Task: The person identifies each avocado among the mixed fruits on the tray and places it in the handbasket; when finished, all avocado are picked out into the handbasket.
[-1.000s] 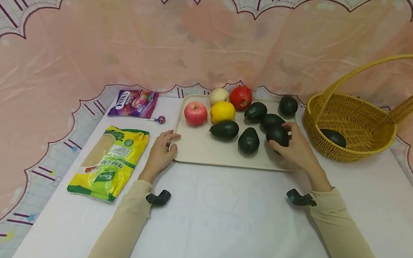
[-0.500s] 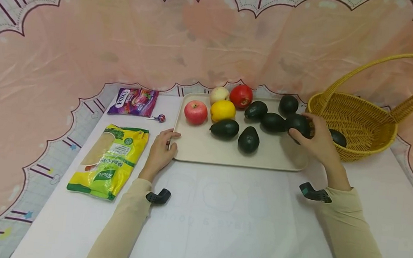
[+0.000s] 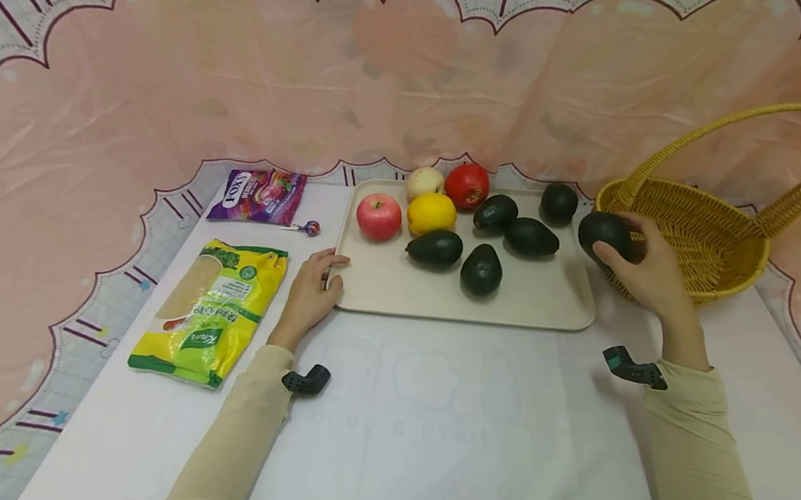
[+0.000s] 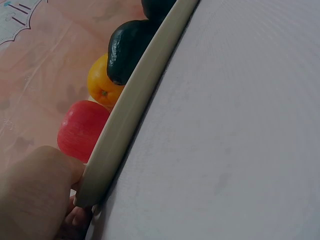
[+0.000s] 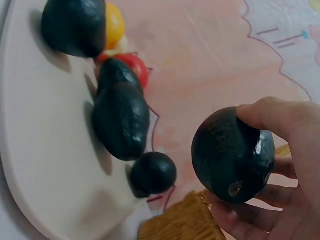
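A dark green avocado (image 3: 606,236) is held up in my right hand (image 3: 652,270), between the tray's right edge and the basket. The right wrist view shows the thumb on one side of this avocado (image 5: 232,155) and the fingers curled round the other. My left hand (image 3: 311,290) grips the left edge of the cream tray (image 3: 396,294), thumb at the rim and fingers low beside it. On the tray lie several avocados (image 3: 481,271), a red apple (image 3: 379,217), a yellow lemon-like fruit (image 3: 431,215), a pale round fruit (image 3: 425,182) and a red pomegranate (image 3: 467,186).
A yellow wicker basket (image 3: 724,273) with a tall handle stands right of the tray; my right hand hides part of it. Left of the tray are a purple candy bag (image 3: 257,197), a lollipop (image 3: 311,228) and a yellow-green food packet (image 3: 213,316).
My right hand has lifted the avocado off the tray's right part and carried it right, to the basket's near-left side. The left hand stays at the tray's edge.
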Available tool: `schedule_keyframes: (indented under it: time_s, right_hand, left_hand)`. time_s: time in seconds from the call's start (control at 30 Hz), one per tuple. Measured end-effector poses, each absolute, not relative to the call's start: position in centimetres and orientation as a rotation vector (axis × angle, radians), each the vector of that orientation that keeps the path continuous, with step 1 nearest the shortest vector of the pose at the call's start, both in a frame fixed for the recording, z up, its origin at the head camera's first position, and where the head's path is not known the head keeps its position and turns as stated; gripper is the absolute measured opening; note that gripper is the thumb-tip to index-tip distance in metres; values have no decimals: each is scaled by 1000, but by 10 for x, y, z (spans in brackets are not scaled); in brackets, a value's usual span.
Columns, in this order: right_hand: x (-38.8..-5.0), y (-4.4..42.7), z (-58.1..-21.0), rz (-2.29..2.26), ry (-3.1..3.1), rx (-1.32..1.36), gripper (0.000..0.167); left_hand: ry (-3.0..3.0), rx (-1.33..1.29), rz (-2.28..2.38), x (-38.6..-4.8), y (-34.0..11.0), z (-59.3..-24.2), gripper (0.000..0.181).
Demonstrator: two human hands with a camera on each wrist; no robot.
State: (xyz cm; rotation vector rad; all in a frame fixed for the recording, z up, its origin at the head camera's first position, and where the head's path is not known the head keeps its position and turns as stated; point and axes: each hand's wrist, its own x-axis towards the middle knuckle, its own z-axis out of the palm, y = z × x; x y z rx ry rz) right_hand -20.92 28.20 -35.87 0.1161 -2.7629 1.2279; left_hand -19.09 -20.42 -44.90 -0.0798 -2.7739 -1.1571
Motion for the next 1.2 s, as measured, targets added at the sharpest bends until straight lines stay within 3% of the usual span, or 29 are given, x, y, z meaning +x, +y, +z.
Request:
schedule_keyframes:
  time_s: [0.8, 1.2]
  right_hand:
    - [-203, 318, -351, 1176, -2826, 48, 65]
    - [-204, 334, -354, 1196, -2812, -102, 71]
  left_hand:
    - [-2779, -81, -1163, -191, -204, -448, 33]
    - [-2783, -72, -1162, -191, -204, -449, 32]
